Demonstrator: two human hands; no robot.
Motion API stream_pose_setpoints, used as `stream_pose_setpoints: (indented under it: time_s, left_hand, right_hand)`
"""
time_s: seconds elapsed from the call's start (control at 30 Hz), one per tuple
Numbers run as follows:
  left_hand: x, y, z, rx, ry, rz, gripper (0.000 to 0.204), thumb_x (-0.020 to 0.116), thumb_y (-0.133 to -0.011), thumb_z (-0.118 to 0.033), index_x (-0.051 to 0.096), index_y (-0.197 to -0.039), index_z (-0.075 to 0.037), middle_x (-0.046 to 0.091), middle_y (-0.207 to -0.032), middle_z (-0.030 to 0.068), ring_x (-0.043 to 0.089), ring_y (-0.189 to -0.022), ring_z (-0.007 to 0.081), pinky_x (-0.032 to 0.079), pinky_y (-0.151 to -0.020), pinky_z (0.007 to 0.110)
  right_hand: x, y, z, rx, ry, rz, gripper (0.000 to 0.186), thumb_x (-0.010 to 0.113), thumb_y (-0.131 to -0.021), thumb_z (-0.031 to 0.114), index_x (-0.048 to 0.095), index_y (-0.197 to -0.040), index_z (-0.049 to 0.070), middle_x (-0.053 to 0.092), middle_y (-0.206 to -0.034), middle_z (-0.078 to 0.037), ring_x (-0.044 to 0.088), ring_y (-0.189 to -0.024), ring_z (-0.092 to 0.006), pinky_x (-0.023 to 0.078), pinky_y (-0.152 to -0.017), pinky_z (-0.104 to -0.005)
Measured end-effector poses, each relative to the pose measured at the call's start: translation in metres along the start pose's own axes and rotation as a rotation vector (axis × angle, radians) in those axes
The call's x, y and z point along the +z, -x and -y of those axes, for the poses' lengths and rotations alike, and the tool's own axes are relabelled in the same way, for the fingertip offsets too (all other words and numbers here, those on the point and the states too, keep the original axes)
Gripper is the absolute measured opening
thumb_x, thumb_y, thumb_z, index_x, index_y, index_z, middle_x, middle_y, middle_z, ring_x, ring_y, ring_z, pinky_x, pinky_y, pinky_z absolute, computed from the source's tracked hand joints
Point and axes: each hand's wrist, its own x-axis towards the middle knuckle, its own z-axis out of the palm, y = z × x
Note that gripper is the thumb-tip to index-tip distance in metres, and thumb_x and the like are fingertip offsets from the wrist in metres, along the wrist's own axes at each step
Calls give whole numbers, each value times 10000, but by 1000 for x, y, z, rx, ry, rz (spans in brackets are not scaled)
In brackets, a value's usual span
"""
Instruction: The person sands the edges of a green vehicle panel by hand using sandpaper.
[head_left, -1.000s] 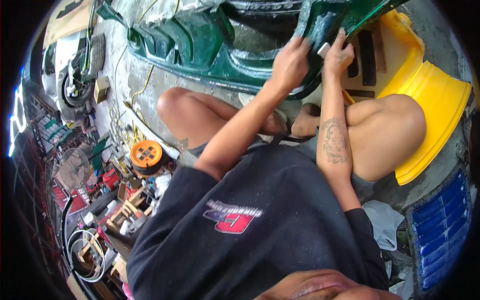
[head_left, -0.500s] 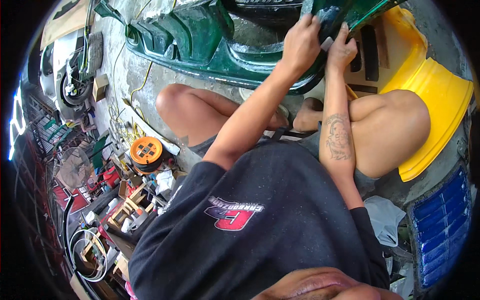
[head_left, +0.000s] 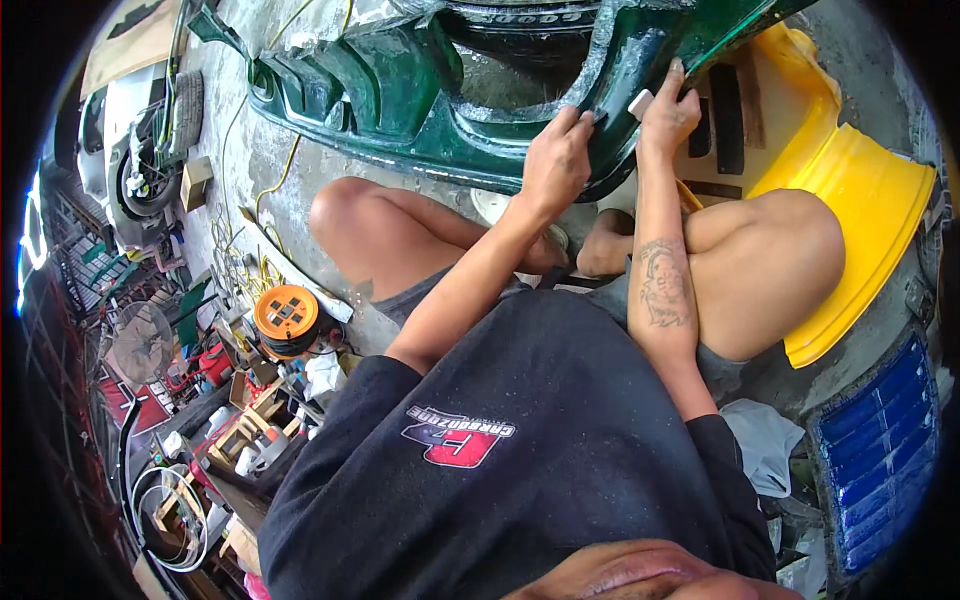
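A large green moulded vehicle panel [head_left: 390,100] with grey scuffed stretches lies in front of me. My left hand [head_left: 557,160] is closed, fingertips against the panel's near curved section, and whatever may be in it is hidden. My right hand [head_left: 668,120] grips the panel's right edge, thumb extended up along it. A small white block [head_left: 640,103] shows at its fingers. Right of the panel, a yellow moulded part [head_left: 850,230] lies beside my bent right leg, over which my tattooed forearm passes.
An orange cable reel [head_left: 285,312], coiled cables and crowded tools and wooden pieces [head_left: 265,410] lie at left. A white vehicle body with a wheel [head_left: 145,180] stands further left. A blue louvred panel [head_left: 875,450] and a plastic bag [head_left: 760,440] are at lower right.
My left hand went up along the green panel, then came back down and left to the lower curve. My right hand rose slightly, then dropped a little, still on the edge.
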Motion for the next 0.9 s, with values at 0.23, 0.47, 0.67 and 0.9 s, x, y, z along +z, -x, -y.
stream_pose_setpoints:
  time_s: [0.23,0.47,0.67,0.9]
  left_hand:
    - [-5,-81,1,195,50,-289,169,612,-886,26,692,-1032,-2,618,-926,198,640,-827,443,529,-713,487]
    - [3,-47,-5,132,-179,-32,214,561,-842,0,602,-1051,25,596,-1033,209,650,-940,414,551,-782,498]
    - [4,-31,-5,115,-94,28,209,571,-817,26,609,-1022,10,586,-1035,201,638,-958,424,542,-761,494]
    - [8,-16,0,180,-75,-27,296,544,-846,36,630,-1129,23,603,-986,215,629,-864,450,522,-719,514]
  right_hand:
    - [-2,6,9,22,21,88,723,616,-968,569,658,-949,-153,686,-962,-375,668,-924,-524,508,-806,-554]
    - [6,7,7,51,42,96,735,611,-967,574,676,-985,-158,685,-987,-382,662,-945,-532,508,-830,-550]
    - [-2,0,4,74,23,76,716,618,-965,574,685,-962,-139,690,-972,-375,676,-934,-509,511,-824,-540]
    - [-2,3,0,8,33,41,704,615,-970,565,683,-993,-136,697,-979,-363,675,-944,-516,515,-828,-529]
